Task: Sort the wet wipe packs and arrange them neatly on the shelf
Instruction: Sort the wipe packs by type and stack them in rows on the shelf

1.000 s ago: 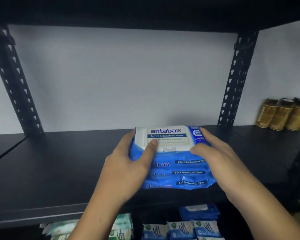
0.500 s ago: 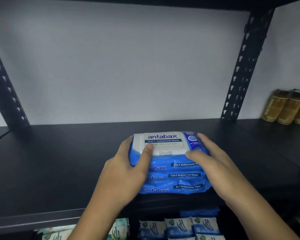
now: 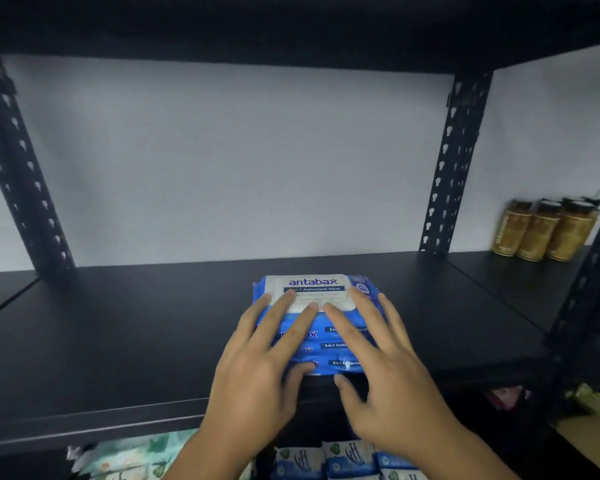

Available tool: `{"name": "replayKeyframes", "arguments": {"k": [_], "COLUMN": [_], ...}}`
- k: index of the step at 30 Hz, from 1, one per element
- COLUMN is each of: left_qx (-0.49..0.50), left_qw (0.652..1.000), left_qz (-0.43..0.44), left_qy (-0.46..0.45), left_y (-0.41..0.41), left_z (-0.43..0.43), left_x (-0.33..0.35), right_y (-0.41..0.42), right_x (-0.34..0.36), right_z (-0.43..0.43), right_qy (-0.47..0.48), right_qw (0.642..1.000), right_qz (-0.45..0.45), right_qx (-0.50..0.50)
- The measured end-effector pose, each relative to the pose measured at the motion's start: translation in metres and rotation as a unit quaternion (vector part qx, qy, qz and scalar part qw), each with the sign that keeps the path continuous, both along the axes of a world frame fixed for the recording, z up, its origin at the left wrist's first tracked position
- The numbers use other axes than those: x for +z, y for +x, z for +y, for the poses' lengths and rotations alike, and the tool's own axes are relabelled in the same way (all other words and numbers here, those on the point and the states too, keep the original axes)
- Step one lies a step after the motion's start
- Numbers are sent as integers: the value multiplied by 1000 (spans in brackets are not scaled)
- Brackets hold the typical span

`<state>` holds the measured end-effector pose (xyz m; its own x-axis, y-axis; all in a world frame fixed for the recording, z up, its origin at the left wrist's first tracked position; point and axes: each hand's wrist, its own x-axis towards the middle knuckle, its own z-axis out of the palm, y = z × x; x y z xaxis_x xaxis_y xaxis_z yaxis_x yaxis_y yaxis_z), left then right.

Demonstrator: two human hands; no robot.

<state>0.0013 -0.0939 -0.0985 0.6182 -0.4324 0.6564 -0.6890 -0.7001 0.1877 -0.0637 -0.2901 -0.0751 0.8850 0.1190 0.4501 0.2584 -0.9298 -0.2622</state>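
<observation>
At the bottom edge I see wipe packs (image 3: pixel 329 460) on the lower level. Just above, my left hand (image 3: pixel 257 372) and right hand (image 3: pixel 385 375) lie flat with fingers spread, gripping nothing, pressed on the blue antabax stack (image 3: pixel 312 289) at centre frame on the black shelf (image 3: pixel 136 341). Far right, gold bottles (image 3: pixel 544 230) stand by the wall.

Shelf (image 3: pixel 118 334) bare left; bottles (image 3: pixel 544 230) seemingly far right.
</observation>
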Motion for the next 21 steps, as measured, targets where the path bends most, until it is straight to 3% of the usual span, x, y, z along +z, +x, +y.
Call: {"name": "replayKeyframes", "arguments": {"k": [9, 21], "left_qx": [1, -4], "left_qw": [1000, 1000], "left_qz": [-14, -18], "left_qy": [-11, -26], "left_y": [26, 126], "left_z": [-10, -46], "left_x": [1, -2], "right_y": [31, 137], "right_x": [-17, -14], "right_z": [-18, -56], "right_qy": [9, 52], "right_qw": [999, 997], "right_qz": [-49, -65], "right_qx": [-17, -3]}}
